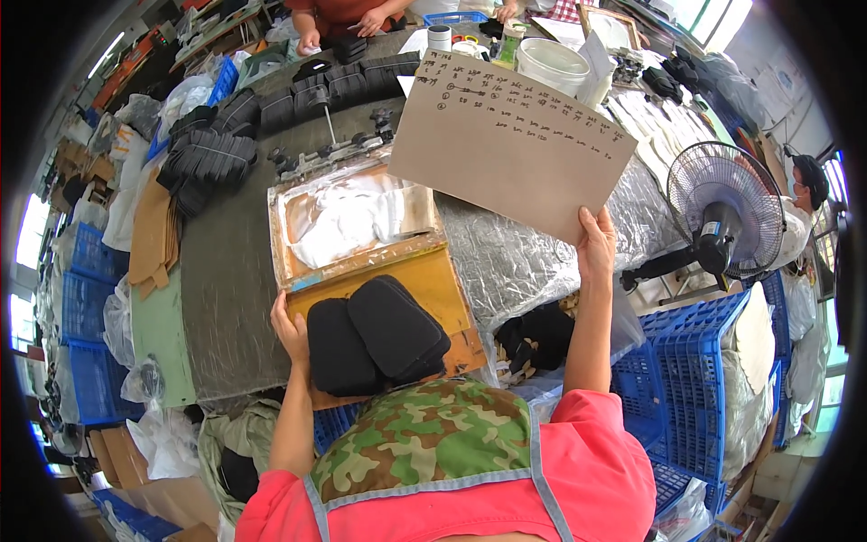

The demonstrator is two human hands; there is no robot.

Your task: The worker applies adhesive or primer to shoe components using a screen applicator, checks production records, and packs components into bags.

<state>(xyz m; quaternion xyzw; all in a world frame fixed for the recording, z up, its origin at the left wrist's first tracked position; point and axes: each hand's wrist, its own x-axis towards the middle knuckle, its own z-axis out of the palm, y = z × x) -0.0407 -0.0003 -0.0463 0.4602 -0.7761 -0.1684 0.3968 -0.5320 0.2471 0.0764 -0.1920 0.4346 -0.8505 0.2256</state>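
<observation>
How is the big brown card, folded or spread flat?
Spread flat: the brown card shows one broad, uncreased face, a lower corner held by the right fingers.

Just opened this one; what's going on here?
The person's right hand holds a brown sheet with handwriting by its near corner. The left hand is at the left edge of a yellow board, beside stacked black pads. Beyond them lies a wooden frame with white material inside.

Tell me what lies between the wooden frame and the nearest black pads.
In the head view, a strip of the yellow board shows between the wooden frame and the black pads.
</observation>
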